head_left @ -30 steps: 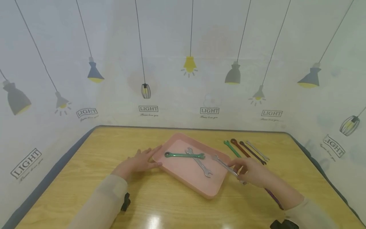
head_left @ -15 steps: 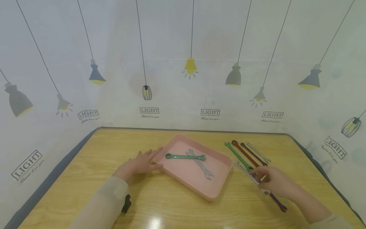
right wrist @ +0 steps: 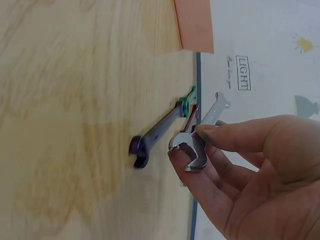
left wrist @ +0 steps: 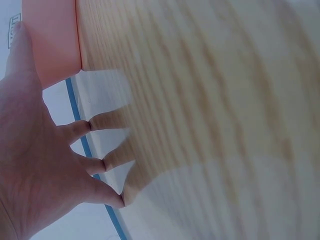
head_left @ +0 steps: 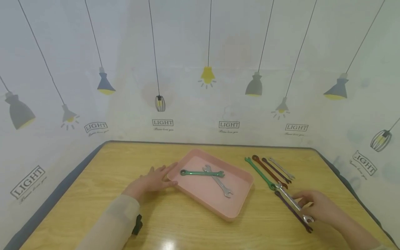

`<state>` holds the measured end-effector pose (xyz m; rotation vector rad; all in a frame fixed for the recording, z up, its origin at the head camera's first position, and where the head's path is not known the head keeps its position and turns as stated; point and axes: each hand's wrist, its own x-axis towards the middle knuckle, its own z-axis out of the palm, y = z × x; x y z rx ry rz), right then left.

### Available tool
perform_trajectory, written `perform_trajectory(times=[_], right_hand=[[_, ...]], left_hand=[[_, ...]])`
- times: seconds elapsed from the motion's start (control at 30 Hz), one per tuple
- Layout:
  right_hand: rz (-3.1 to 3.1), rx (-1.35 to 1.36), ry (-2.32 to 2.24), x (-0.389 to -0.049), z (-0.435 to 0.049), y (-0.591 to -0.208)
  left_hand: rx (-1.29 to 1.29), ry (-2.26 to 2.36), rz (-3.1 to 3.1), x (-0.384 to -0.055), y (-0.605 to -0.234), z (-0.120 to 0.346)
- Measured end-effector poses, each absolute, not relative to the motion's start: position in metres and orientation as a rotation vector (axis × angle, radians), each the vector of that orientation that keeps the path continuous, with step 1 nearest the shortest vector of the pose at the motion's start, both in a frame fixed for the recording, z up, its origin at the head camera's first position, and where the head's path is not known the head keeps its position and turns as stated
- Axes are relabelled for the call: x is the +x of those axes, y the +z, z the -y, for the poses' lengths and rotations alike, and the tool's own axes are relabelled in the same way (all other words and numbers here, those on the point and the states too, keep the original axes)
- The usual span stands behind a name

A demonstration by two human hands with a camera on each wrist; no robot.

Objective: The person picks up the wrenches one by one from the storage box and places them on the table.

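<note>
My right hand pinches a silver wrench between thumb and fingers, above the table on the right. In the right wrist view the wrench's open end points toward the camera. Just left of it lies a purple wrench. My left hand rests at the left corner of a pink tray, its fingers spread and straight. Inside the tray a green wrench crosses over another silver wrench. The left wrist view has the left hand with fingertips on the table, beside the tray wall.
Right of the tray lie a second green wrench, an orange-brown wrench, a dark wrench and a small silver wrench, roughly parallel. Behind the wooden table stands a wall sheet printed with lamps.
My right hand has carried the silver wrench from the tray's right edge rightward and nearer to me, to beside the purple wrench. The left hand stays at the tray.
</note>
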<state>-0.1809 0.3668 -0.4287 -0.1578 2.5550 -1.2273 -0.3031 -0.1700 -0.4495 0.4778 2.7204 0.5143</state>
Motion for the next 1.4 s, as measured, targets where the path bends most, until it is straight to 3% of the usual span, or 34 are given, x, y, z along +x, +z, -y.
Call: perform_trajectory(times=[0.33,1.4], right_hand=[[-2.592,0.007,-1.180,-0.183,-0.389,-0.445],[-2.716,0.063,-0.981,-0.184,-0.397,-0.448]], left_hand=[[0.449,0.531,-2.704,-0.305,-0.453,0.171],[0.480,0.513,-2.728,-0.303,-0.453,0.171]])
